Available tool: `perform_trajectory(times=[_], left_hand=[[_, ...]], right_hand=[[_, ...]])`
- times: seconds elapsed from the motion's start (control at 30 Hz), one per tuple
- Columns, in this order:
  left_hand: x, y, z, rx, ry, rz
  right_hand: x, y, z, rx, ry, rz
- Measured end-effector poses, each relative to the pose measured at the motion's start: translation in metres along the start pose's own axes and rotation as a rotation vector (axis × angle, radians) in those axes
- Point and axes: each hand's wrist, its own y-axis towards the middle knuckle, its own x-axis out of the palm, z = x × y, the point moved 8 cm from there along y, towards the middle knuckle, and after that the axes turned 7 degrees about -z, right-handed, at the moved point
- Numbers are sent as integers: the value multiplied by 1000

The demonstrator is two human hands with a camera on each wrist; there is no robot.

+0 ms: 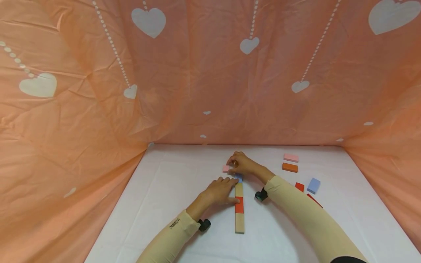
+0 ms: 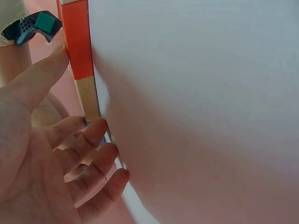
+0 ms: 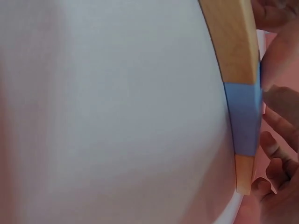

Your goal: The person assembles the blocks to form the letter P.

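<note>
Wood-coloured and painted pieces make one straight row of blocks (image 1: 239, 217) on the white cloth (image 1: 158, 204), in the lower centre of the head view. From the bottom of the frame upward there are a plain block (image 1: 239, 224), a red block (image 1: 239, 206), a second plain block (image 1: 239, 190) and a blue block (image 1: 239, 178). At the lower right of the right wrist view, one more plain block (image 3: 244, 173) follows the blue one. The left hand (image 1: 220, 190) is left of the row; its fingers are loosely extended and grip nothing, with the thumb at the edge of the red block and a fingertip at the blue block. The right hand (image 1: 242, 163) is at the upper end of the row, its fingers bent. Just left of these fingertips is a small pink block (image 1: 226, 168); whether they grip it, or the last plain block, I cannot tell. Right of centre, a pink bar (image 1: 291, 158) lies above an orange bar (image 1: 289, 168). Lower, near the right sleeve (image 1: 299, 213), are a blue bar (image 1: 314, 186) and two red pieces (image 1: 299, 186), partly covered.
</note>
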Motion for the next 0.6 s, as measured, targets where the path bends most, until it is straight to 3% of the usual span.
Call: perform_trajectory(times=[0.3,0.6], left_hand=[[1,0,0,-3,-15,-3],[-1,-2,1,6,-3,14]], right_hand=[[-10,-7,-1,-28,13,59],[-31,-19,11,-41,53,142]])
